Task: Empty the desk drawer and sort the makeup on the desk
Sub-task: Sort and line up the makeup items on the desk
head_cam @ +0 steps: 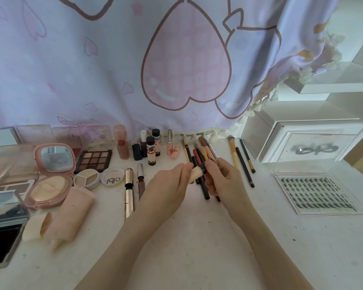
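Together both hands [194, 174] pinch a stubby beige brush [197, 172].

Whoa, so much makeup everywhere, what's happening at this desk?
A person is sorting makeup on a white desk. The left hand pinches a small beige piece at its tip, while the right hand grips a black-capped item right against it, above a cluster of brushes and pencils. Already laid out to the left are an open pink powder compact, an eyeshadow palette and a gold mascara tube; a false-lash tray sits to the right.
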